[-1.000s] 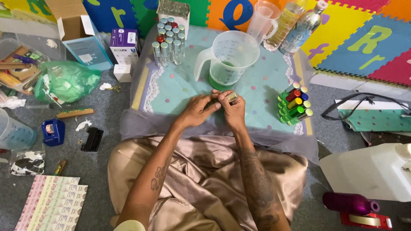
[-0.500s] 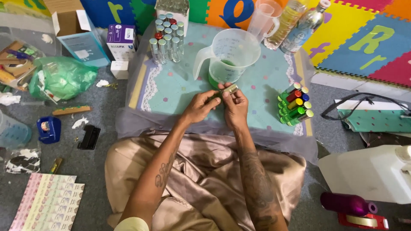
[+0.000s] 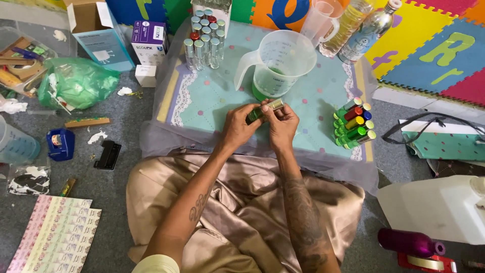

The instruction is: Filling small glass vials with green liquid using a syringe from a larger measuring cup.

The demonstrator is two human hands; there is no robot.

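Pinching a small green roller bottle (image 3: 264, 109) between left hand (image 3: 239, 126) and right hand (image 3: 281, 125), fingers closed around it, hiding most of its body. Hovering over the teal cloth (image 3: 212, 96), just before the measuring jug (image 3: 279, 64), near stacked filled bottles (image 3: 354, 124).

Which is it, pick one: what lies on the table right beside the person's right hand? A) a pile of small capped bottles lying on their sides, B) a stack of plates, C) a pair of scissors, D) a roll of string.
A: a pile of small capped bottles lies stacked on its side on the table, just beyond the right hand.
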